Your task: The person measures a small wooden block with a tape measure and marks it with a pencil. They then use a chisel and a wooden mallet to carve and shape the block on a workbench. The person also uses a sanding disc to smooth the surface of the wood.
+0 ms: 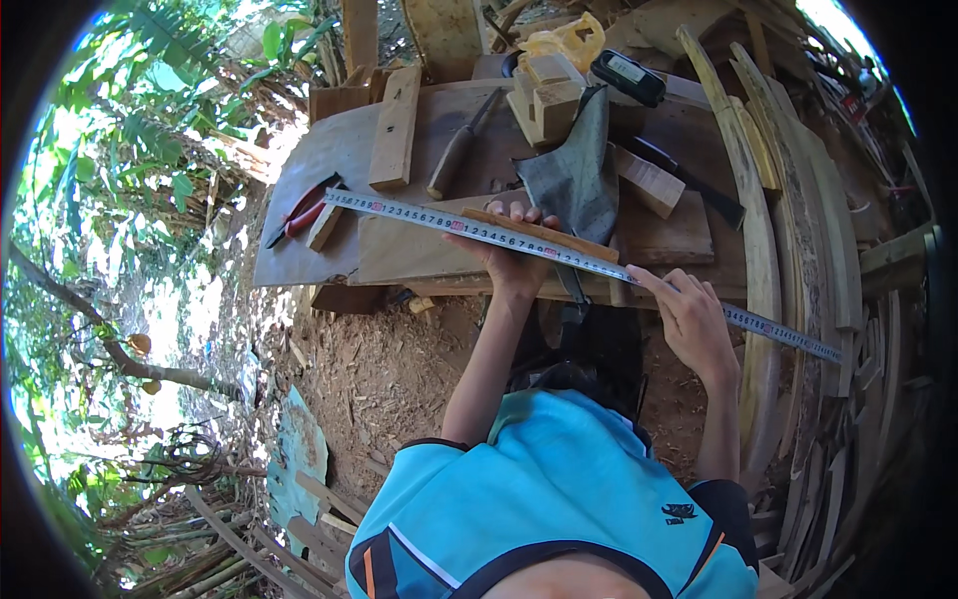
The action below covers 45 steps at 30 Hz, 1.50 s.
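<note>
A long metal ruler [419, 216] lies slantwise across a wooden plank [419, 255] on the workbench [319, 160]. My left hand [514, 255] grips the plank's near edge, fingers curled over a thin wooden strip [544, 235] and pressing the ruler down. My right hand [689, 314] holds the ruler farther right, fingers pinching it where it hangs past the bench.
On the bench lie a wood block [396, 125], a chisel [461, 150], red-handled pliers [299, 212], a grey cloth [579, 175], stacked wood pieces [544, 95], a black device [627, 77] and a yellow container [569, 40]. Curved wooden slats [763, 299] stand at right. Sawdust covers the ground [369, 369].
</note>
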### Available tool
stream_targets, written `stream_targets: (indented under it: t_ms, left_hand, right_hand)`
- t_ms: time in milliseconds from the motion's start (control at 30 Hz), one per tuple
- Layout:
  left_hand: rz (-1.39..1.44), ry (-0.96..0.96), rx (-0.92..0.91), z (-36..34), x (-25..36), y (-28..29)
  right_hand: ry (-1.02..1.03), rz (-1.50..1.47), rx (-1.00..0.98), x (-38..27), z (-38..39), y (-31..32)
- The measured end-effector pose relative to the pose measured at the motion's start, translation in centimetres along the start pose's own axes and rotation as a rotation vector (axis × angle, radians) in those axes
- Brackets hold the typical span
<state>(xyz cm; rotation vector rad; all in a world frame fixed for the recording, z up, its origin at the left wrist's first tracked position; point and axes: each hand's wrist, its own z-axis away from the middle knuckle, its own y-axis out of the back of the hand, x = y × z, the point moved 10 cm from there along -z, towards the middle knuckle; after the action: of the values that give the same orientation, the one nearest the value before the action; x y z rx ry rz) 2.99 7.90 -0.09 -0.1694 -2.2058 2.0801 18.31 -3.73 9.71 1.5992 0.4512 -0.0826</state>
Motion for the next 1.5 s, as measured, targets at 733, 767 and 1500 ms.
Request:
stream_targets:
  t_ms: [733, 767, 1500]
  left_hand:
    - [-0.021, 0.029, -0.112, 0.1, 0.0, -1.3]
    - [-0.061, 0.024, -0.059, 0.0, 0.1, -0.8]
    - [-1.173, -0.143, -0.498, 3.2, 2.4, -11.5]
  right_hand:
    - [0.029, 0.018, 0.095, -0.1, 0.3, 1.0]
    - [0.025, 0.021, 0.131, -0.3, 0.4, 2.0]
    - [0.282, -0.051, 0.28, -4.2, 0.6, 11.7]
